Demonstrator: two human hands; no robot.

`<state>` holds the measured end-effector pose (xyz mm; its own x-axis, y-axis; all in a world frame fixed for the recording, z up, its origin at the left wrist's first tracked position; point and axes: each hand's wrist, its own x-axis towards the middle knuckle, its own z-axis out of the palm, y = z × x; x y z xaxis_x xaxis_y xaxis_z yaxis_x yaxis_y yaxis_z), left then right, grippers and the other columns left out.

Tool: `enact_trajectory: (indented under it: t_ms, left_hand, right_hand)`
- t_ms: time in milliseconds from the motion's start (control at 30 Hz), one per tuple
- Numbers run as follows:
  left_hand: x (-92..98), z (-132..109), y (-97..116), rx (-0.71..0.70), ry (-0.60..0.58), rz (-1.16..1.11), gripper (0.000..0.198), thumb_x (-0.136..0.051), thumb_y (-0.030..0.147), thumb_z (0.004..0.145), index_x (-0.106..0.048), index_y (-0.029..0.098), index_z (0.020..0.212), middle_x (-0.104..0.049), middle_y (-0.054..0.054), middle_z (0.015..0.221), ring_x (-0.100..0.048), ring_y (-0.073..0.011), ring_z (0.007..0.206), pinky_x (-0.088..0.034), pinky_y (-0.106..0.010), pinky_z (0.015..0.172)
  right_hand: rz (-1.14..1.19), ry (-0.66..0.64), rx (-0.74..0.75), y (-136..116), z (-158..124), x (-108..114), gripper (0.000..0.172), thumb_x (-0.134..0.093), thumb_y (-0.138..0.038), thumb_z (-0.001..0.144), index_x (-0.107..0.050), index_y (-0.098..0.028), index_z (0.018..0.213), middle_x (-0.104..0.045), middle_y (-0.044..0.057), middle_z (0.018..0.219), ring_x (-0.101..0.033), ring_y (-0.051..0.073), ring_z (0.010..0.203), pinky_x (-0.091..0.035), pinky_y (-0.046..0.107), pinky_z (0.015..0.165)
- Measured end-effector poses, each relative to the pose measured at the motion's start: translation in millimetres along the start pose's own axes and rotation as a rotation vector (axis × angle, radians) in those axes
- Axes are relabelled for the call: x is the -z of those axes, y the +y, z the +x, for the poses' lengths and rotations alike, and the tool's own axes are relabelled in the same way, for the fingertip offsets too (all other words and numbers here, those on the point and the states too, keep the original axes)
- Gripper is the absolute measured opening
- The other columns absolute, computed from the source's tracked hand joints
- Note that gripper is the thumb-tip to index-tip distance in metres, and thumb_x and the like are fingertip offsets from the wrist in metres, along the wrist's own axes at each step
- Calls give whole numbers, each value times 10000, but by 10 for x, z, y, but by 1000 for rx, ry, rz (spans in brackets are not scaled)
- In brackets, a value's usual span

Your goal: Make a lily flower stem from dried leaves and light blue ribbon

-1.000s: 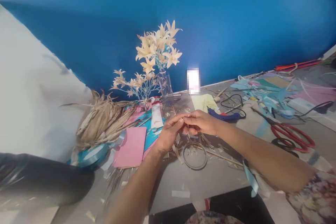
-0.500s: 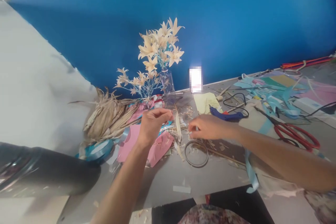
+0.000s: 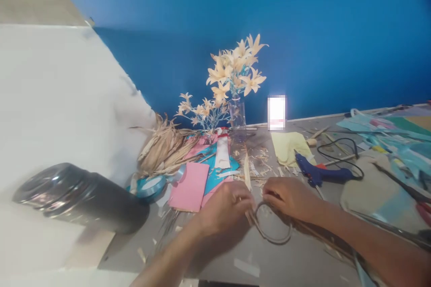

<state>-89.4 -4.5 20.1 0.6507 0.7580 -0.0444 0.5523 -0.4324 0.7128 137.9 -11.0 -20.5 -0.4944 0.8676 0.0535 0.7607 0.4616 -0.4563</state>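
Observation:
Low over the grey table, my left hand (image 3: 232, 202) has its fingers curled beside the upper left of a thin ring (image 3: 274, 237). What those fingers hold, if anything, is blurred. My right hand (image 3: 284, 195) is closed just above the ring's upper right edge, its fingertips curled under and hidden. A pale dried strip (image 3: 247, 171) lies behind and between the two hands. Left of my left hand are pink sheets (image 3: 191, 184). Cream flowers (image 3: 235, 69) rise from a clear vase (image 3: 238, 119) farther back.
A dark bottle (image 3: 90, 199) leans in at the left near a blue ribbon roll (image 3: 151, 187). Dried husks (image 3: 161, 148) lie behind it. A blue glue gun (image 3: 323, 172), its cord and yellow paper (image 3: 289, 148) are at the right, with dark-bladed scissors (image 3: 400, 181).
The view has turned left, shifting the scene rightward. Both hands have come down towards the ring, and my left hand has moved from above the pink sheets to the ring's side.

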Motion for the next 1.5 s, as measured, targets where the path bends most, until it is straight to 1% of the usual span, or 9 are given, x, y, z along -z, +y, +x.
enact_trajectory:
  t_ms: [100, 200, 333, 433, 600, 800, 933, 1167, 1500]
  left_hand:
    - [264, 61, -132, 164, 154, 376, 331, -500, 150, 862, -688, 234, 1121, -719, -79, 1107, -639, -230, 1062, -473, -322, 869]
    - [638, 43, -333, 475, 230, 716, 252, -504, 214, 881, -689, 231, 1050, -729, -101, 1050, -668, -264, 1019, -495, -353, 826]
    - [1166, 26, -584, 710, 390, 833, 248, -462, 119, 868, -685, 130, 975, -723, -186, 959, -678, -294, 978, -497, -374, 806]
    - [1450, 70, -745, 816, 529, 876, 313, -419, 63, 859, -661, 118, 1050, -703, -192, 1028, -660, -284, 1019, -486, -366, 832]
    - [1636, 136, -1052, 933, 711, 890, 355, -377, 72, 873, -624, 76, 1128, -656, -235, 1108, -631, -317, 1066, -485, -387, 826]
    - [1632, 128, -1296, 973, 772, 867, 296, -423, 102, 868, -664, 93, 1040, -677, -220, 1035, -629, -320, 1052, -486, -405, 823]
    - [1705, 75, -1262, 964, 845, 851, 288, -401, 103, 882, -661, 95, 1004, -678, -207, 1008, -645, -301, 1002, -484, -387, 803]
    - [2037, 12, -1054, 924, 1151, 854, 334, -359, 96, 898, -587, 60, 1139, -600, -286, 1160, -581, -354, 1107, -469, -419, 825]
    - [2275, 125, -633, 782, 1545, 805, 231, -369, 173, 935, -522, 134, 1103, -590, -206, 1184, -544, -322, 1143, -427, -465, 921]
  right_hand:
    - [39, 53, -3, 85, 7, -75, 294, -435, -290, 950, -703, -220, 854, -733, 55, 856, -669, 212, 781, -437, 281, 678]
    - [86, 164, 3, 161, 31, -138, 298, -406, -292, 949, -700, -253, 975, -752, 57, 943, -690, 225, 839, -463, 283, 711]
    - [88, 83, -37, 181, 49, -174, 335, -389, -360, 956, -626, -253, 744, -695, 26, 691, -651, 207, 644, -417, 268, 585]
    - [136, 22, -67, 158, 63, -183, 345, -400, -395, 948, -599, -250, 706, -689, 23, 681, -647, 206, 641, -416, 266, 587]
    - [171, -57, -131, 111, 82, -158, 314, -515, -471, 888, -611, -245, 692, -694, 22, 707, -642, 211, 670, -406, 265, 588]
    - [182, -3, -89, 64, 46, -123, 326, -466, -413, 912, -609, -230, 683, -690, 36, 714, -634, 213, 673, -405, 269, 595]
    - [180, -19, -63, 41, 48, -113, 333, -439, -396, 924, -601, -225, 689, -688, 48, 722, -627, 223, 679, -404, 287, 610]
    - [161, -26, -33, 54, 53, -129, 312, -468, -378, 927, -586, -227, 679, -684, 34, 716, -619, 212, 659, -367, 291, 601]
    - [155, -58, -17, 83, 51, -132, 276, -476, -336, 927, -610, -226, 712, -689, 30, 730, -629, 205, 675, -367, 276, 601]
